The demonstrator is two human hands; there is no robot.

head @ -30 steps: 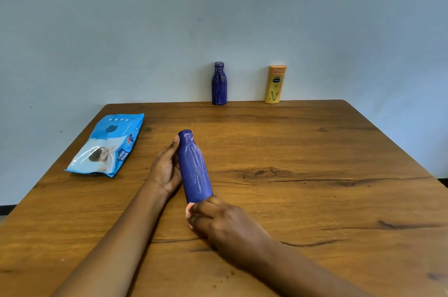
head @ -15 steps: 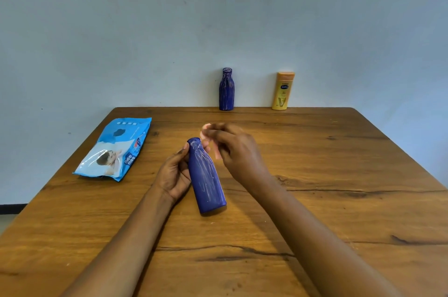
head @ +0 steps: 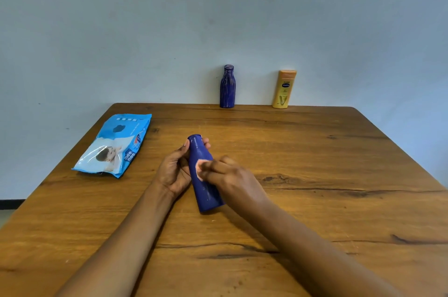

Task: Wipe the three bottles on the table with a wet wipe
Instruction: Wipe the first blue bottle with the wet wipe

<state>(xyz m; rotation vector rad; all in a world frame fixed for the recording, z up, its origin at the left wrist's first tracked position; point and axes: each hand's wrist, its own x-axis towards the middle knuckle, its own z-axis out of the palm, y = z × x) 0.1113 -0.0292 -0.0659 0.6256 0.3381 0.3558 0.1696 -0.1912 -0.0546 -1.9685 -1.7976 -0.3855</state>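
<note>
Held bottle (head: 204, 175): plain deep blue
Wipe (head: 200, 168): pale pink
Far left bottle (head: 227, 87): dark blue with thin pale vertical streaks
Far right bottle (head: 284, 89): yellow body, orange cap, small blue logo
Wipes pack (head: 114, 146): light blue and white, baby photo
Counter (head: 327, 175): warm brown wood, dark grain lines
Wall (head: 218, 18): pale blue-grey

Wooden table (head: 315, 151) with dark grain streaks against a plain pale blue-grey wall (head: 218, 18).
</note>
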